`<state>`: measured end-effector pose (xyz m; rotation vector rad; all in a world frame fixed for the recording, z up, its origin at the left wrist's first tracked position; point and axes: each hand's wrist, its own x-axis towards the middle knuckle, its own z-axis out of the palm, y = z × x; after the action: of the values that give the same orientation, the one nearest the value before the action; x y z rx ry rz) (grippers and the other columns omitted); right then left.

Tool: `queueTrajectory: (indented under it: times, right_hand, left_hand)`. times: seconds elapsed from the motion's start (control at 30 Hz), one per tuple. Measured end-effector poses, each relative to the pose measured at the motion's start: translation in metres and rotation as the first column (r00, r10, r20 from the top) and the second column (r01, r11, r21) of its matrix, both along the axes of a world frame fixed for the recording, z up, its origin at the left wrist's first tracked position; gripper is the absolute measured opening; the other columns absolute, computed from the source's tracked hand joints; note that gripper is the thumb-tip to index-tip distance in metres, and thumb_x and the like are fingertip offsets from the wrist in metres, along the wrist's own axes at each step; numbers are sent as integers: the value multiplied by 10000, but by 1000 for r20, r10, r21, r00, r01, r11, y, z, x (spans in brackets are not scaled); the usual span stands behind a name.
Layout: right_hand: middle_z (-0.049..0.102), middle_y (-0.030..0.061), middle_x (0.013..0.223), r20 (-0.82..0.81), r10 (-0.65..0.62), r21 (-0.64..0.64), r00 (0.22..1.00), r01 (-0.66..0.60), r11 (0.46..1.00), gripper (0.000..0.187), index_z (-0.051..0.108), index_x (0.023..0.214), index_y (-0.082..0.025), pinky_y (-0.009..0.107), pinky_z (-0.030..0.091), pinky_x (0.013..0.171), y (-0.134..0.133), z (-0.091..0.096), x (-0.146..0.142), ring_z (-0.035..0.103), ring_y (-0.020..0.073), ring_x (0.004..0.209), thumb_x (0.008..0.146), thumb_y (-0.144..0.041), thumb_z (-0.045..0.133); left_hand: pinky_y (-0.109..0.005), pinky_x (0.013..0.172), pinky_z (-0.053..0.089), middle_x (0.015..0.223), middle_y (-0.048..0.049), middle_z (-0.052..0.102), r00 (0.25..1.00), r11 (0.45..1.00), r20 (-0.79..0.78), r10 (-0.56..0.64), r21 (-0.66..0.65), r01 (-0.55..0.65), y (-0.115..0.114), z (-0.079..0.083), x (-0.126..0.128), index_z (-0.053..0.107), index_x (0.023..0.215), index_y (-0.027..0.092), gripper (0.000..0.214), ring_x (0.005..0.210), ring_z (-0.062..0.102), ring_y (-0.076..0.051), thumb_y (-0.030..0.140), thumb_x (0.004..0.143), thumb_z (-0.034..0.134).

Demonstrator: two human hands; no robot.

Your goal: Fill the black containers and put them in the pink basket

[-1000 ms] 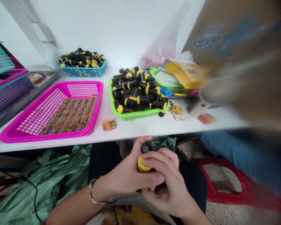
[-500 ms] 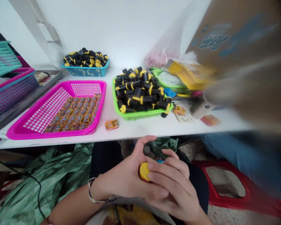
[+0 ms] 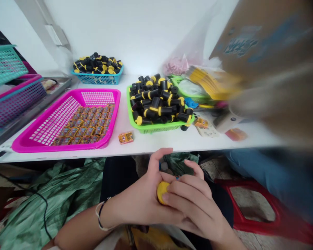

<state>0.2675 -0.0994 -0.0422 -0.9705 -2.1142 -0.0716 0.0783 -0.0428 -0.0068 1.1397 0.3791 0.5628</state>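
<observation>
Over my lap, just in front of the table edge, my two hands close round a small canister with a yellow cap [image 3: 162, 192]. My left hand [image 3: 143, 198] wraps the canister's body, its index finger raised and bent. The fingers of my right hand [image 3: 195, 201] press on the cap and the side from the right. Most of the canister's body is hidden by the fingers. Beyond the hands, a green basket [image 3: 160, 128] is heaped with black cylinders that have yellow ends. A small orange printed pack [image 3: 125, 138] lies on the table left of it.
A pink basket [image 3: 65, 147] holds rows of small labelled canisters. Behind it stands a blue basket [image 3: 96, 79] of black and yellow cylinders. Yellow sheets [image 3: 211, 83], a cardboard box [image 3: 240, 38] and a red stool [image 3: 250, 225] are to the right. A blurred person sits there.
The fingers of my right hand have shifted slightly on the yellow cap, and its index finger has lifted. The view has moved a little. Things on the table have stayed put.
</observation>
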Motion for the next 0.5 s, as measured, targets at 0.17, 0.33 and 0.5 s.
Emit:
queueTrajectory:
  times: [0.17, 0.33, 0.5]
  right_hand:
    - [772, 21, 1057, 10, 160, 81, 987, -160, 984, 225, 684, 1167, -184, 450, 253, 1299, 10, 22, -9, 645, 174, 1177, 1060, -203, 487]
    - [788, 56, 1065, 37, 154, 57, 987, -156, 986, 217, 680, 1188, -156, 390, 328, 1270, 16, 20, -8, 700, 197, 1152, 982, -192, 622]
    - [759, 88, 1127, -1, 37, 201, 999, -36, 979, 274, 674, 1200, -188, 433, 488, 1162, 30, 8, -15, 703, 241, 1147, 926, -180, 677]
  left_hand:
    - [-287, 818, 521, 960, 14, 695, 978, 982, 89, -186, -8, 188, 11, -5, -4, 264, 1441, 308, 888, 887, 723, -156, 84, 765, 795]
    - [-343, 849, 541, 1152, -75, 698, 983, 966, -179, -25, 250, 70, 10, 5, -15, 267, 1491, 275, 901, 972, 710, -215, 239, 777, 816]
    - [-317, 924, 513, 1141, -49, 737, 825, 663, -394, 405, 748, 32, 24, 47, -37, 670, 1176, 245, 333, 1035, 689, -226, 309, 866, 772]
